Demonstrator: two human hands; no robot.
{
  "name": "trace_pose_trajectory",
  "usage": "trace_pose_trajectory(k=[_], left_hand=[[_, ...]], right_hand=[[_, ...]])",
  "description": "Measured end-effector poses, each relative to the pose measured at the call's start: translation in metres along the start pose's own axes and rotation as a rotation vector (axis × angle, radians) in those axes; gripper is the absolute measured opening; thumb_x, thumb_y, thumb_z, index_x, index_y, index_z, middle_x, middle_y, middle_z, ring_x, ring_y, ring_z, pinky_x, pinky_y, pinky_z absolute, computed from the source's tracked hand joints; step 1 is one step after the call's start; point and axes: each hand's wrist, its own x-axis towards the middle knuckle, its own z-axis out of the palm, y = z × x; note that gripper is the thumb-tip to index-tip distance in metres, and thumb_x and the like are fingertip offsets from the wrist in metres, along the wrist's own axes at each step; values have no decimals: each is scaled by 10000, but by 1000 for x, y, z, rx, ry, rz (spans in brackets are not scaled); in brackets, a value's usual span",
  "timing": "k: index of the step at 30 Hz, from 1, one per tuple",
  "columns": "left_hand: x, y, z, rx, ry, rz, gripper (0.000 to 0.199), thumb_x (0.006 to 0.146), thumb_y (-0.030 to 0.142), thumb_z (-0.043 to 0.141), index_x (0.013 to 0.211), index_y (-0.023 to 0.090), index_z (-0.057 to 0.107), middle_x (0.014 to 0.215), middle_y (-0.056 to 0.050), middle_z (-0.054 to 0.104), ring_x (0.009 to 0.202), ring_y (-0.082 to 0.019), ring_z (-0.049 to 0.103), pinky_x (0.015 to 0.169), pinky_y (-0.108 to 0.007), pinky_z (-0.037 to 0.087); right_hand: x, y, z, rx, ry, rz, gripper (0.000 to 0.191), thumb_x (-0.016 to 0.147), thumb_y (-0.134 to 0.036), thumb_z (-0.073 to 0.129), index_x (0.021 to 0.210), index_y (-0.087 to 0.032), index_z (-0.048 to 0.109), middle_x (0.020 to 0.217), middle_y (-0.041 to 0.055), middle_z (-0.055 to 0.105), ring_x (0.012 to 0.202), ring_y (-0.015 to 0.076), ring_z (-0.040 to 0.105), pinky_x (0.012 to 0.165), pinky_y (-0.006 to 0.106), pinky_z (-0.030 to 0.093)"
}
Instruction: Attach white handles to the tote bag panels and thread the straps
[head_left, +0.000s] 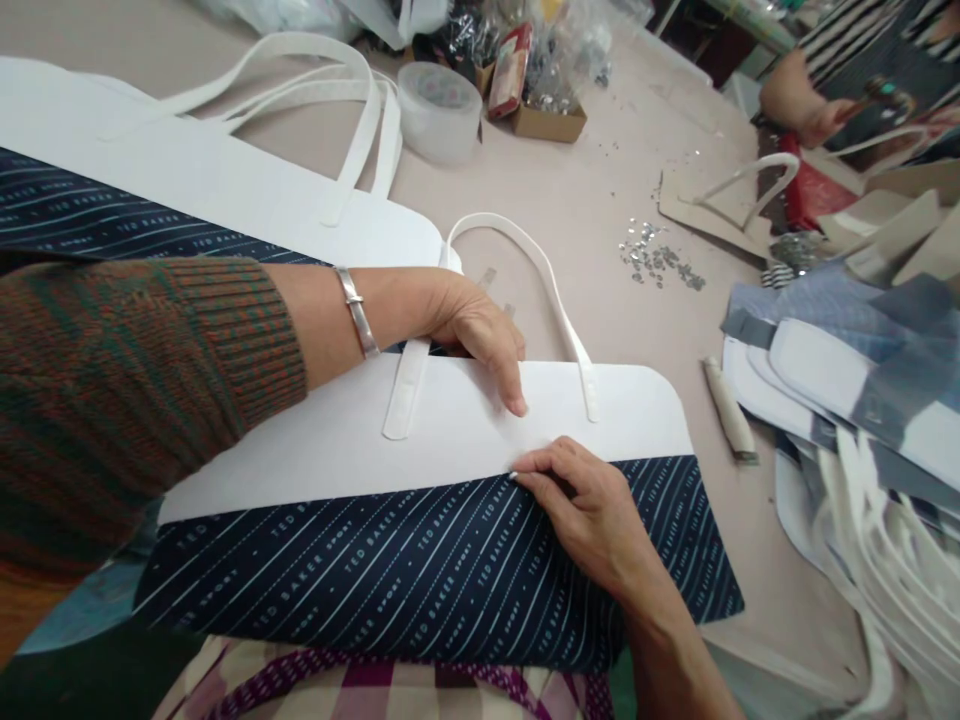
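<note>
The table (pixel 615 190) carries all the listed items. The near bag (pixel 420 560), white above and navy printed fabric below, lies across the near edge of the table, in front of the person. Its white handle (pixel 551 280) arches beyond the upper edge, with both ends on the white section. The second bag (pixel 225 185), of matching colours, lies at the upper left, its handles extending toward the tape roll. At the right side is a pile of panels (pixel 832 365), with a bundle of white straps (pixel 885 570) nearer the person. The left hand (pixel 484 335) reaches over the upper edge of the near bag between the handle ends; the thumb points down over the white section, the other fingers are hidden, and their grip cannot be determined. The right hand (pixel 589 500) has thumb and forefinger pinched together at the white-navy seam; what they pinch is unclear. The tape roll (pixel 441 115) stands beside the small cardboard box (pixel 551 122). Small shiny pieces (pixel 652 255) are scattered beyond the handle.
</note>
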Motion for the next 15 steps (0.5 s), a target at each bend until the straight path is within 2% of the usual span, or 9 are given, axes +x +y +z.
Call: trace_pose_trajectory(k=[3,6,8,11,15], left_hand=[[6,-3,4,35,-50,45,350,616,400,711,908,224,786,703,-46,710,730,-240,635,668,-339,525],[9,-6,7,122,13,39,392,668,432,643,967,221,782,710,-58,709,743,-246,645,647,-338,520],[9,-8,8,66,36,26,380,679,434,638,949,211,785,727,-62,708,749,-251,655,650,-347,517],[9,-12,9,-79,7,57,338,671,394,664,913,191,786,759,-63,714,774,-262,669,679,-365,518],[9,-15,9,-94,9,95,330,685,384,653,900,167,778,751,-66,710,784,-267,676,663,-356,514]], right_hand=[[1,-1,-1,-18,-13,-5,108,929,-219,592,906,-244,695,835,5,648,799,155,617,748,286,470],[2,-3,-2,-26,-26,-12,100,925,-216,599,897,-243,692,823,-1,642,786,150,612,739,281,465],[2,-4,-2,-22,-33,-10,107,928,-225,597,893,-246,697,811,-4,638,772,148,608,729,280,465],[2,-4,-1,1,-30,-6,114,928,-229,595,892,-250,701,799,-7,635,761,145,604,722,278,468],[1,-3,1,28,5,81,12,895,-231,643,896,-228,654,793,-15,649,704,134,593,688,263,469]])
